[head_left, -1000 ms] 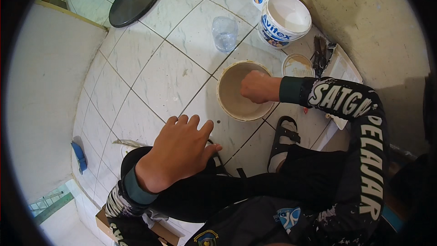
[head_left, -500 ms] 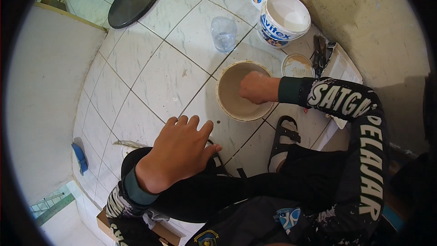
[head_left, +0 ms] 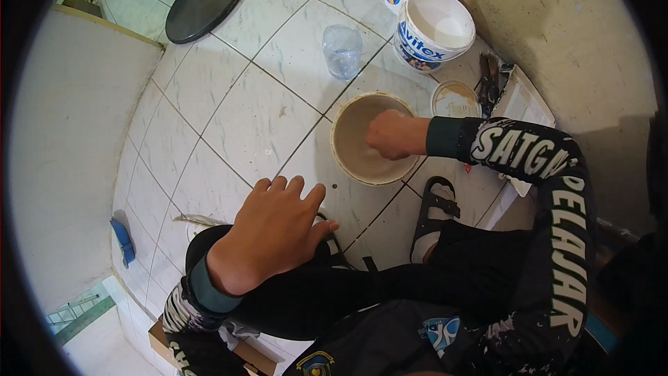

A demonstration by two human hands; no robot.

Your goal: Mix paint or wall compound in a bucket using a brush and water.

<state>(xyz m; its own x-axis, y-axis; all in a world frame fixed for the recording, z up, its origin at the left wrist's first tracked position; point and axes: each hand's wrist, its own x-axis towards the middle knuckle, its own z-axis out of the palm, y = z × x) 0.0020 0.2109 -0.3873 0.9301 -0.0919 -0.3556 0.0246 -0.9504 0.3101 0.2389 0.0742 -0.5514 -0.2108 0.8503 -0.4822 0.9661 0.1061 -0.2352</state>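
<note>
My right hand (head_left: 391, 134) is curled into a fist inside the bowl (head_left: 355, 153). At seven o'clock from the bowl, my left hand (head_left: 275, 230) rests spread on my knee (head_left: 209, 244).

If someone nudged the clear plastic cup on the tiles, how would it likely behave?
The clear plastic cup looks thin-walled and holds little or no liquid, so it is probably light and easy to tip. On the smooth glossy floor tiles it would likely slide readily. Squeezed, it might flex.

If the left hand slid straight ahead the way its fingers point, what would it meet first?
Likely only bare tiled floor at first; the left hand points up the picture, left of the clear plastic cup. Depth is hard to judge.
</note>
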